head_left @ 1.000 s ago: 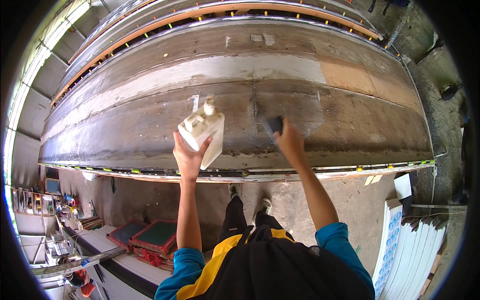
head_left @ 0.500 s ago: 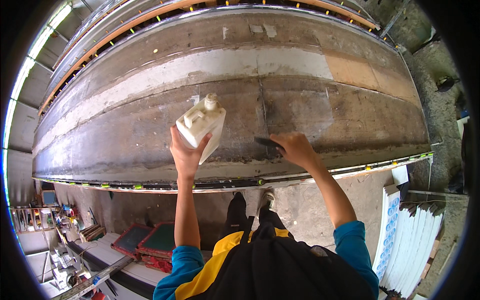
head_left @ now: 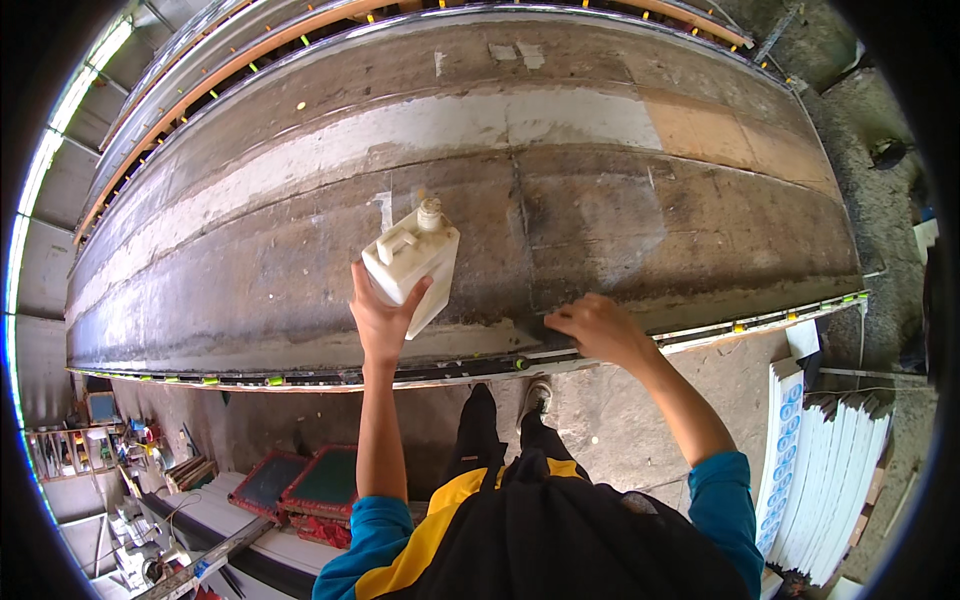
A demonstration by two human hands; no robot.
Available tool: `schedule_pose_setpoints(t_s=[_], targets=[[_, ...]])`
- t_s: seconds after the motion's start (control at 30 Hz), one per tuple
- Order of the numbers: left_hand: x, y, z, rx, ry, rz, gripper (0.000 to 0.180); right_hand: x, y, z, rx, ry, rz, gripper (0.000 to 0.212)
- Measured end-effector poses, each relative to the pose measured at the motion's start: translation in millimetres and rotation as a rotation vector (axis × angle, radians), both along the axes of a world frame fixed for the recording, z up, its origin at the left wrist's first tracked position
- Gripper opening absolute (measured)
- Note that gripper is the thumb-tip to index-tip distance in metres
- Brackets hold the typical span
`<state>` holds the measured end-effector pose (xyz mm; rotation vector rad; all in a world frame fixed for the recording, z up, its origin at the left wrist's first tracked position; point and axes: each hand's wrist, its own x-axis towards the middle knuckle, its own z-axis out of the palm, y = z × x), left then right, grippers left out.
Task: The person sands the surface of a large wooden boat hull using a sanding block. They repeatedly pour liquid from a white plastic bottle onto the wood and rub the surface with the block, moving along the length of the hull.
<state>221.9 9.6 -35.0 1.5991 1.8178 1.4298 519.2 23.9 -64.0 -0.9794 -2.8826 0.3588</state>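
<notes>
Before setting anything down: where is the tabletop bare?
Bare: the tabletop left of the jug, below the white band; also between the right grip and the tan band. Crowded: where the left grip holds the jug.

We are standing in what is looking like a workshop. A very long table (head_left: pixel 230 280) with a stained, patched top is stretching across our view, small green and yellow tabs (head_left: pixel 275 381) are lining its near edge, and another long table (head_left: pixel 245 42) is running beyond it. Below us a bare, scuffed floor (head_left: pixel 640 410) is showing. Red-edged frames (head_left: pixel 328 475) are lying at the lower left, near a cluttered shelf (head_left: pixel 70 450), while long white boards (head_left: pixel 830 490) are sitting stacked at the right.
</notes>
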Motion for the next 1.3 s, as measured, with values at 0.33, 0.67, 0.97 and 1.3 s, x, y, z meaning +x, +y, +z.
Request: schedule_pose_setpoints(t_s=[0.33,0.67,0.97,1.3], targets=[[-7,39,0,-0.018,0.055,-0.059,0.058,-12,32,11,-0.221,-0.031,-0.234,0.042],[-42,79,18,-0.059,0.068,-0.097,0.059,-47,220,-43,-0.437,0.605,-0.967,0.068],[-62,108,9,-0.070,0.067,-0.115,0.060,58,235,-39,0.025,0.435,-1.201,0.074],[-35,133,14,-0.064,0.034,-0.156,0.060,36,239,-55,-0.318,0.460,-1.052,0.084]])
